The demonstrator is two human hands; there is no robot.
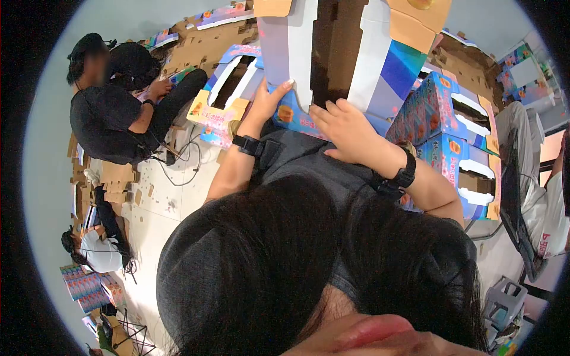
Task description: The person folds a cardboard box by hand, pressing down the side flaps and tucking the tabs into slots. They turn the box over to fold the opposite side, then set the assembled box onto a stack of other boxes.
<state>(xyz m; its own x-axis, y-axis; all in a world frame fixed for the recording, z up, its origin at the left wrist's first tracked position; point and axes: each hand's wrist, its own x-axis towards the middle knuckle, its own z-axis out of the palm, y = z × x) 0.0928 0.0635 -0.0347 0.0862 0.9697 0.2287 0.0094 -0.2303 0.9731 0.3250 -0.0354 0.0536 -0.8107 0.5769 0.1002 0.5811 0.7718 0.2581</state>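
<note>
A tall printed cardboard box (300,44) stands in front of my chest, its white-edged opening toward me and brown inside showing. My left hand (270,102) is closed on the box's left lower edge, thumb on the front and the other fingers mostly hidden. Across the blue lower panel lies my right hand (347,130), fingers stretched out to the bottom of the opening and thumb apart below. Both wrists wear black bands. Left of the box is another printed carton (219,118) with a cut-out window.
Stacked printed cartons (436,110) stand close at my right. Flat cardboard (208,44) lies along the back wall. A person in black (110,113) sits at left, cables (184,163) on the floor nearby. Another person (101,249) sits lower left; a grey stool (504,299) is lower right.
</note>
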